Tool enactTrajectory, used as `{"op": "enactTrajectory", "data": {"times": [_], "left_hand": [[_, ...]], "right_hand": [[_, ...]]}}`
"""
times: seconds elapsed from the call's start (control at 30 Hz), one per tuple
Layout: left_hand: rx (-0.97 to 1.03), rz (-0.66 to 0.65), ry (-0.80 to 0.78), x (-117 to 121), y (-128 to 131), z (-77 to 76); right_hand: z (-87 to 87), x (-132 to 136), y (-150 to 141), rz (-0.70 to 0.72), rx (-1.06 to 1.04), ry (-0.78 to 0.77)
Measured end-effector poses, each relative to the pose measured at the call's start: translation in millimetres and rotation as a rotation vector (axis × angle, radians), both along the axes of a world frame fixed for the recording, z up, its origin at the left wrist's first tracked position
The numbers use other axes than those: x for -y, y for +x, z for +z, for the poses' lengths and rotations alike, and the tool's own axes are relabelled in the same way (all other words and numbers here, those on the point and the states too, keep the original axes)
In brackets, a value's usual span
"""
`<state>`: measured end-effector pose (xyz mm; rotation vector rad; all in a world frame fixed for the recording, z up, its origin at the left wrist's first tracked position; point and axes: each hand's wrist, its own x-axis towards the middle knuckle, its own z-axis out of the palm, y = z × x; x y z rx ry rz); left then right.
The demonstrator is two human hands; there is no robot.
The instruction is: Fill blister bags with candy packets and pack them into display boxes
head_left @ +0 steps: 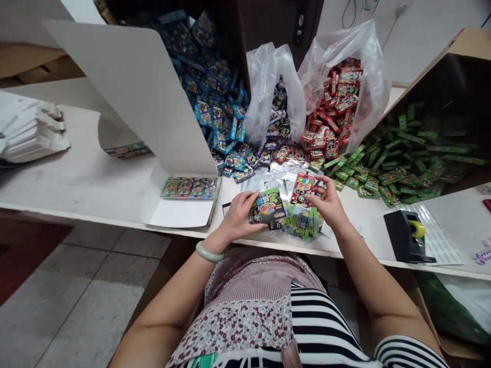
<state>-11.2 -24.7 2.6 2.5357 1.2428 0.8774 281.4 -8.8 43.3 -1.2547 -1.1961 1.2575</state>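
My left hand (242, 217), with a pale bangle on the wrist, grips a flat printed packet (267, 208) with a green and black front. In my right hand (329, 200) is a small red box (303, 189), pinched between thumb and fingers. Beneath both hands lie more green printed packets (305, 222) and clear plastic sleeves on the white table. Left of my hands stands an open white display box (180, 212) with its tall lid raised; a row of small coloured boxes (190, 187) sits inside it.
Blue boxes (218, 117) spill from a large carton. Clear bags hold purple boxes (280, 120) and red boxes (337, 102). Green boxes (399, 153) pour from a carton at right. A black tape dispenser (406, 236) stands near the front edge; flattened white cartons (32, 125) lie far left.
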Motion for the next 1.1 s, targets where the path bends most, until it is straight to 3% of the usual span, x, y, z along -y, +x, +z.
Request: {"op": "enactTrajectory", "data": {"times": [0.23,0.43,0.63,0.93,1.1], "left_hand": [[0.003,-0.012,0.025,12,8,5.4],[0.050,-0.002,0.090,23,4,7.2],[0.011,-0.081,0.157,28,-2,13.9],[0.032,-0.136,0.062,31,2,7.5],[0.049,-0.109,0.055,27,1,11.1]], "right_hand": [[10.7,28,-10,0.231,0.164,0.015],[27.6,36,-3,0.293,0.232,0.039],[39.0,39,-4,0.510,0.300,-0.005],[38.4,37,3,0.589,0.227,-0.115],[40.1,30,2,0.595,0.230,-0.046]]}}
